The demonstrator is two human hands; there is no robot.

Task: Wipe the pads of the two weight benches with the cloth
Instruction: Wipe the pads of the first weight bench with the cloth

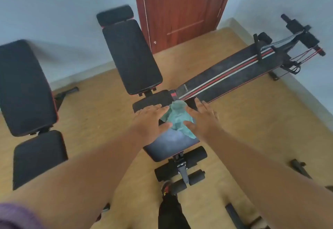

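— What's nearest to you?

— A dark trouser leg and a shoe on the wood floor, beside the black foam rollers at the foot of the middle weight bench.

— And the hands?

— Both are stretched out over that bench's seat pad. The left hand is spread wide, fingers straight, holding nothing. The right hand is the same, flat and open. The crumpled teal cloth lies on the pad between them, and the fingertips of each hand touch its edges.

— Beyond the hands?

— The tilted back pad of the same bench, with a small headrest pad past it. Far to the left of the left hand is the second weight bench, untouched. Beyond the right hand a striped sit-up board angles away. Farthest back is a reddish-brown door.
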